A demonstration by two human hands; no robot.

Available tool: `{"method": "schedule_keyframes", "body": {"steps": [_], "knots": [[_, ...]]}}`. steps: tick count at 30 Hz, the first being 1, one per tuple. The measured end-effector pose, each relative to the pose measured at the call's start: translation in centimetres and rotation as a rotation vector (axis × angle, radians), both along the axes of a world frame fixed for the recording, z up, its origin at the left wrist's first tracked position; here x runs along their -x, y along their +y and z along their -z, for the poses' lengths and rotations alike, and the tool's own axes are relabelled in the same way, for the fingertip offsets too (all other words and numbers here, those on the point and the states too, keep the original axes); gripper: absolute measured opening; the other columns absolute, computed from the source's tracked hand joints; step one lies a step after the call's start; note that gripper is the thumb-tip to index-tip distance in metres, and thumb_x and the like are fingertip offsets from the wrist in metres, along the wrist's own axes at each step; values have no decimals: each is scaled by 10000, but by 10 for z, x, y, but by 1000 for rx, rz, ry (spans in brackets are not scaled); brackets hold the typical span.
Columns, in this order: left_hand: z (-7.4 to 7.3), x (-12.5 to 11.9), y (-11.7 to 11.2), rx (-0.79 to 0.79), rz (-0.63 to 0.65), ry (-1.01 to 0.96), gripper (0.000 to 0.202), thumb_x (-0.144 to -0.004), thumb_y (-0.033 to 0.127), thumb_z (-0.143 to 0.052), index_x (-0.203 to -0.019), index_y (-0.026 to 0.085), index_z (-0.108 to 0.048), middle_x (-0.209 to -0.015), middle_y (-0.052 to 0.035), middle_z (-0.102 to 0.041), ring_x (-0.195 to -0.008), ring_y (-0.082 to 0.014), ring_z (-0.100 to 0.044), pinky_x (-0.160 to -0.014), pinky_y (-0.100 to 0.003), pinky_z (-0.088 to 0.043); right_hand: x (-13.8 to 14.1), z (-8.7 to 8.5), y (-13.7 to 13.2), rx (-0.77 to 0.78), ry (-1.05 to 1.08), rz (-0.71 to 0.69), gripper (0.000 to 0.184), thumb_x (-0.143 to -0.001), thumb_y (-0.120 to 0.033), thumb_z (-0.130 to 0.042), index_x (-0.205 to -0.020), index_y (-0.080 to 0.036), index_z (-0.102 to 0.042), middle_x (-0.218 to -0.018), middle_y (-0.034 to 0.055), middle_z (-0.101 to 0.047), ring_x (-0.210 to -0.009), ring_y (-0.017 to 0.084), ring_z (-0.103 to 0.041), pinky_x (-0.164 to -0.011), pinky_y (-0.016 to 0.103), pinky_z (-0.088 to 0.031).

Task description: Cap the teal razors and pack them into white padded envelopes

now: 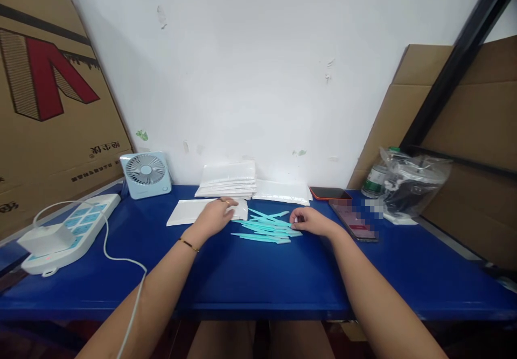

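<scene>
A loose pile of slim turquoise sticks, which look like eyebrow razors, lies on the blue table between my hands. My right hand is at the pile's right edge, with thumb and fingers pinched on the end of one razor. To the left, my left hand rests over a flat white packet, fingers apart and reaching toward the pile. The hand covers part of that packet. Behind them are a stack of white packets and a lower group of white packets against the wall.
At left stand a light blue fan and a white power strip with a plugged-in charger; its cable crosses my left forearm. At right lie two phones, a bottle and a bagged dark item. Cardboard flanks both sides.
</scene>
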State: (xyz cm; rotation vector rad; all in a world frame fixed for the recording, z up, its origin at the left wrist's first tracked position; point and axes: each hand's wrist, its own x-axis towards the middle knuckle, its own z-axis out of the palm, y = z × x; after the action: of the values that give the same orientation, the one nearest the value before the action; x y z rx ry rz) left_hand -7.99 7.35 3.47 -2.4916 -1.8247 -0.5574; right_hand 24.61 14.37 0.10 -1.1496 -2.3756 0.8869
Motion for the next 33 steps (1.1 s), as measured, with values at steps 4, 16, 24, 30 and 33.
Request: {"method": "schedule_keyframes", "body": {"steps": [4,16,24,30,33], "knots": [[-8,-62,7,-19,235,14,367,-873,427,-421,-1094,223,-631,-1097,-48,-655,-1046,-212,-567,-905,-301,-393,7,0,-2,-51,88,2,202,-714,-347,-634,-804,-166,-645,-648,-11,-567,-580,111,-473,-529,217,-359],[17,-64,42,67,24,25,300,-887,349,-406,-960,247,-678,-978,-43,-678,-931,-219,-599,-795,-315,-402,-16,-3,7,-68,-11,103,226,-640,-358,-701,-763,-173,-665,-662,5,-607,-612,138,-538,-558,240,-406],[32,-64,42,-2,-4,-10,308,-838,353,-498,-1118,255,-578,-1149,-67,-554,-1061,-234,-516,-905,-359,-371,12,16,19,-333,-2,135,172,-790,-263,-575,-939,-207,-642,-921,40,-557,-742,142,-543,-726,290,-443],[27,-63,32,107,174,-32,187,-809,344,-505,-837,239,-656,-874,-15,-644,-873,-184,-582,-818,-305,-397,8,16,22,-228,-5,91,129,-741,-285,-614,-812,-182,-644,-829,24,-561,-688,133,-523,-634,258,-426],[25,-62,29,160,219,-85,192,-771,372,-544,-823,234,-668,-852,-9,-656,-837,-176,-585,-728,-256,-414,2,11,17,-66,34,67,190,-688,-319,-658,-807,-171,-647,-703,-2,-563,-606,117,-492,-547,231,-387]]}}
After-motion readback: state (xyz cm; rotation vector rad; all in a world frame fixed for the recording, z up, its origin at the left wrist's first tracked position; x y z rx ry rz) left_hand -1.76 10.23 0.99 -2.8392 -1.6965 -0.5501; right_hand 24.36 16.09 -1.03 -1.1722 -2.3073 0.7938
